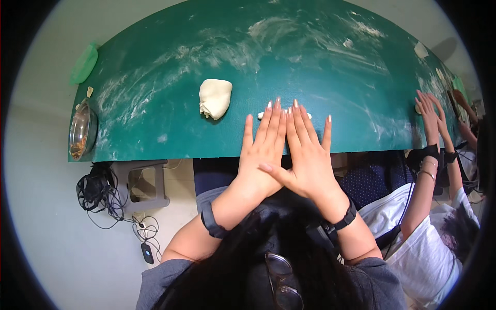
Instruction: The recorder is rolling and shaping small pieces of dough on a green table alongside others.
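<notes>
The left hand and right hand lie flat side by side, fingers outstretched, right thumb crossing the left hand. Beneath their fingers is a dough strip, ends showing. Left of them sits a dough lump; farther left, a bowl; well right, a co-worker's hands.

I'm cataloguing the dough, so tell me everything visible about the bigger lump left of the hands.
The dough lump is pale cream, apparently soft and raw, with a smooth, rounded body and a ragged, torn-looking near end. It lies on the green tabletop, left of and apart from the left hand; no hand touches it.
</notes>
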Tool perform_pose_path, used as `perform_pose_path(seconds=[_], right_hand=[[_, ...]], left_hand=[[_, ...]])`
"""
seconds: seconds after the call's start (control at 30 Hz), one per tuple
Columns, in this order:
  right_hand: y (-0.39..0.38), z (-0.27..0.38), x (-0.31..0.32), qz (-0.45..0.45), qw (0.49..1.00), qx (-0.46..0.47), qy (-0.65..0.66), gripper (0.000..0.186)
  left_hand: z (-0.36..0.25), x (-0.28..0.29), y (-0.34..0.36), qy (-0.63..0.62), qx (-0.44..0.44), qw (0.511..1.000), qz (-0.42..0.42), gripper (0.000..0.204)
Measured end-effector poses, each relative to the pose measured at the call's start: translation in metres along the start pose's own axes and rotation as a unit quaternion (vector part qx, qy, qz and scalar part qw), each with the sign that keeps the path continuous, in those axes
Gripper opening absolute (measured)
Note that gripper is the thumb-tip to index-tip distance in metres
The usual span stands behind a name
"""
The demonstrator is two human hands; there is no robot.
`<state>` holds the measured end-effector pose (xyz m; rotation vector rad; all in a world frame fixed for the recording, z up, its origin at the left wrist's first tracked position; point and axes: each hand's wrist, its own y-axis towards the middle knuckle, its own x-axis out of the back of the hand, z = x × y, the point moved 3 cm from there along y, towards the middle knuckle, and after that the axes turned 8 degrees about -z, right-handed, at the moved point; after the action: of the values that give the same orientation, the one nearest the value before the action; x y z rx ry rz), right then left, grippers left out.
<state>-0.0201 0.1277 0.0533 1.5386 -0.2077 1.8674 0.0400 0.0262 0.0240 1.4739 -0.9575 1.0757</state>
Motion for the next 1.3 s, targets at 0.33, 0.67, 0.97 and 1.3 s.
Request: perform_pose_path(seconds=[0.33,0.67,0.97,1.3], right_hand=[[-0.01,0.005,0.01,0.033,0.999,0.009,0.037,0.108],[0.023,-0.011,0.006,0.041,0.995,0.045,0.083,0.109],[0.052,-0.024,-0.001,0.043,0.991,0.05,0.114,0.114],[0.1,-0.045,-0.026,0.046,0.992,0.04,0.106,0.101]], left_hand=[[-0.003,0.022,-0.008,-0.111,0.012,0.994,-0.01,0.093],[0.004,0.013,0.021,-0.159,0.039,0.986,-0.037,0.085],[0.008,-0.003,0.051,-0.031,0.055,0.997,0.034,0.101],[0.028,-0.015,0.102,0.054,0.083,0.99,0.096,0.107]])
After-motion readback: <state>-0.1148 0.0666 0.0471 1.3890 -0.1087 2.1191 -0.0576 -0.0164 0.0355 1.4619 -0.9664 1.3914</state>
